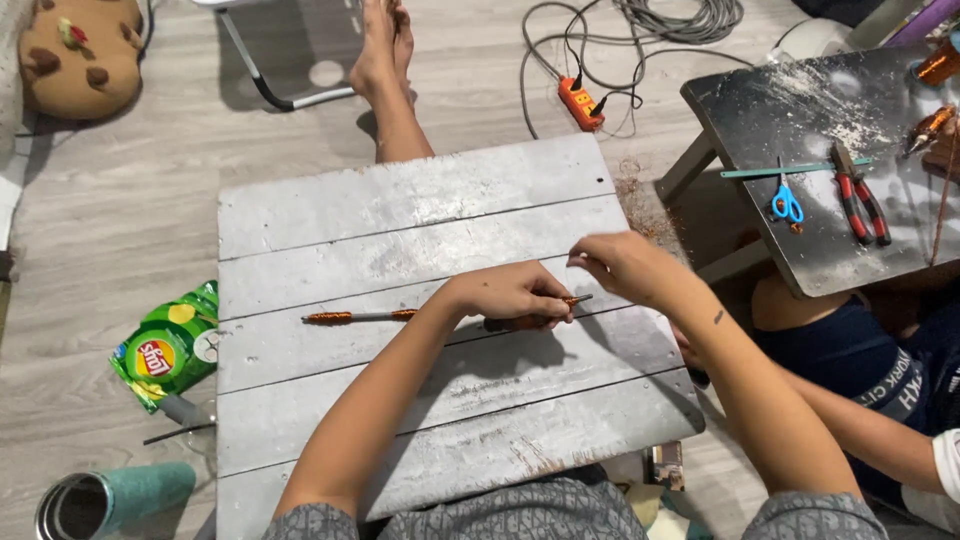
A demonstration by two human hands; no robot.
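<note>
**Two hands on one thin, wire-wound rod**

Two hands are at work from where I watch, both over the grey plank table. My left hand rests on the thin rod, fingers curled and pressed together, pinning it flat to the boards near its right end. The rod lies roughly level across the middle plank, with bands of copper-coloured wire wound around it at its left tip, near its middle and under my fingers.

My right hand hovers just beside the left, a little higher, its thumb and forefinger pinched as if on a fine strand; the strand itself is too thin for me to make out.

I judge the rod light, stiff and narrow, likely to roll on the planks unless held down. The bare stretches between windings look like the safest grip. The windings could slip or loosen if squeezed sideways.

Both forearms reach forward from the bottom edge, elbows wide, wrists low and bent inward toward each other.

On the dark side bench sit blue scissors and red-handled pliers.
</note>
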